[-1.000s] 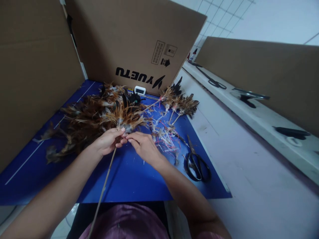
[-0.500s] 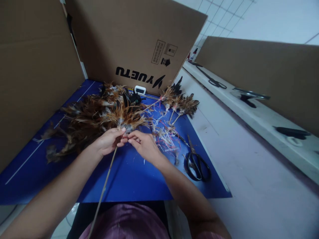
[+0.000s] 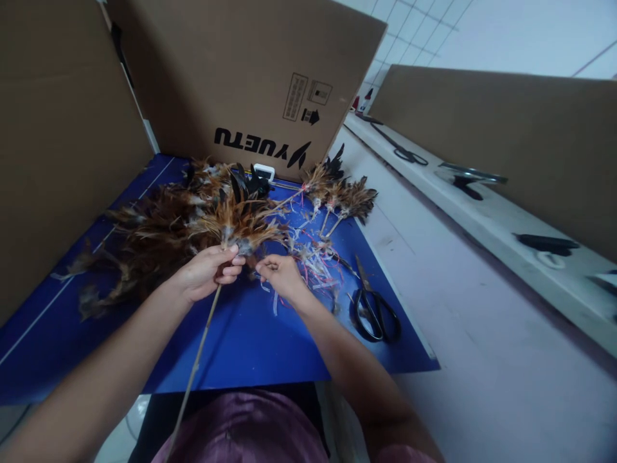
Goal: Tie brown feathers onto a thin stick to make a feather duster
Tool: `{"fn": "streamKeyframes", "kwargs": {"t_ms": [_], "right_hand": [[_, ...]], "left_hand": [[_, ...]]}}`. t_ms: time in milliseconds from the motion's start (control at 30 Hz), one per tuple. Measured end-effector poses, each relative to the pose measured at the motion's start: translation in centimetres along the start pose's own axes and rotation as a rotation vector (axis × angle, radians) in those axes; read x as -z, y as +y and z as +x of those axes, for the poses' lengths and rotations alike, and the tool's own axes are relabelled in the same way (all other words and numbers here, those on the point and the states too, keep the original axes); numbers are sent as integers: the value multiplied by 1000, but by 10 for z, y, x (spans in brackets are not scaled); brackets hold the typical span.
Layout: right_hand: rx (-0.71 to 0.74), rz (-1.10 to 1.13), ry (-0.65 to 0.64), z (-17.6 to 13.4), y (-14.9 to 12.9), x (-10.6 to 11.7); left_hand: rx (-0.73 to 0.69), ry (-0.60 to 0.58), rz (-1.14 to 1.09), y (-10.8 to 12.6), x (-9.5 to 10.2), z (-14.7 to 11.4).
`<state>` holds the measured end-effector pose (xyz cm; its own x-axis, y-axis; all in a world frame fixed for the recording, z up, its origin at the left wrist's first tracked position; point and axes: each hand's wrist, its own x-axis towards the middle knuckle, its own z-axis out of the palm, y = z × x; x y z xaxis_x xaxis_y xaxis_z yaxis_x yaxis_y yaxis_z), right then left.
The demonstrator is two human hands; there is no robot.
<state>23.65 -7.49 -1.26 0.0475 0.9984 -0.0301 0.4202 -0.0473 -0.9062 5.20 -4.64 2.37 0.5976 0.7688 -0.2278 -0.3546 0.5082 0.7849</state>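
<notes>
My left hand is closed around the thin stick of a feather duster, just below its brown feathers. The stick slants down toward my lap. Right beside it, my right hand has thumb and forefinger pinched together, a small gap away from my left fingers. What lies in that pinch is too small to make out. Beyond both hands spreads a heap of loose brown and black feathers. Shreds of white and pink plastic string lie near my right hand.
Black-handled scissors lie at the right of the blue mat. Short feather bundles and a small white digital timer are at the back. Cardboard panels wall the back and left. A ledge with tools runs along the right.
My right hand has drawn a little to the right, away from the left fingers. My left hand keeps its hold on the duster stick. The whole view has shifted slightly.
</notes>
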Motion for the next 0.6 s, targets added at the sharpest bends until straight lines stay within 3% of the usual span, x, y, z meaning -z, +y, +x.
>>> {"fn": "streamKeyframes", "kwargs": {"t_ms": [200,400,600], "right_hand": [[13,-20,52,1,-1,-1],[76,-181,82,-22,-30,14],[198,-422,81,-37,-58,25]], "left_hand": [[-2,30,37,0,-8,1],[-93,144,121,1,-12,9],[-166,214,362,7,-34,20]]}}
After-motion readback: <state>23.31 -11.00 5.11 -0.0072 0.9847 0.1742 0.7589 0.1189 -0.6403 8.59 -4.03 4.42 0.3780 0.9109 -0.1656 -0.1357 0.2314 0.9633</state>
